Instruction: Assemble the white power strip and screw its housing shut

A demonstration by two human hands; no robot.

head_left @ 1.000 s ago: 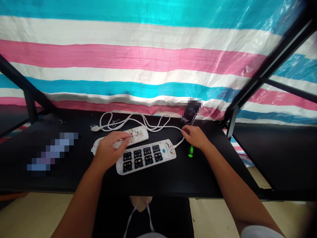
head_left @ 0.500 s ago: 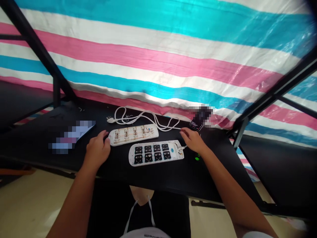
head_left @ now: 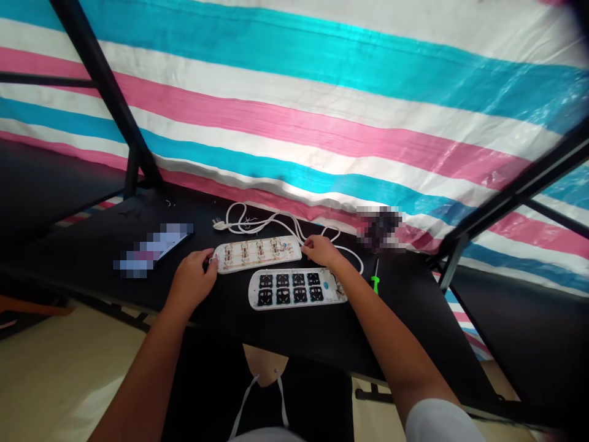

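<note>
- My right hand (head_left: 322, 250) is moving across from the cord side and is now reaching the right end of the open power strip (head_left: 256, 255); this is the change I am noting.
- My left hand (head_left: 191, 283) is sitting at the strip's left end, fingers curled and partly closed, with the fingertips touching the casing. I cannot tell whether it is gripping or only resting there.
- My right hand is only partly open, with its fingers lying over the strip's right end. Again, I cannot tell whether it has a firm hold.
- The open strip is lying near the middle of the black worktop (head_left: 381, 344), with its metal parts and wiring showing.
- The socket panel (head_left: 297, 288) is lying just in front of it, closer to the near edge, with two rows of black sockets and a small blue round part.
- The white cord (head_left: 276, 220) is looping behind the strip, and its plug (head_left: 221, 225) is lying towards the far edge.
- A green-handled screwdriver (head_left: 375, 283) is lying to the right of the panel, apart from both hands.
- Two blurred objects (head_left: 154, 250) (head_left: 381, 228) are lying on the worktop, one left, one at the far edge.
- I am reading no brand or writing on anything here.
</note>
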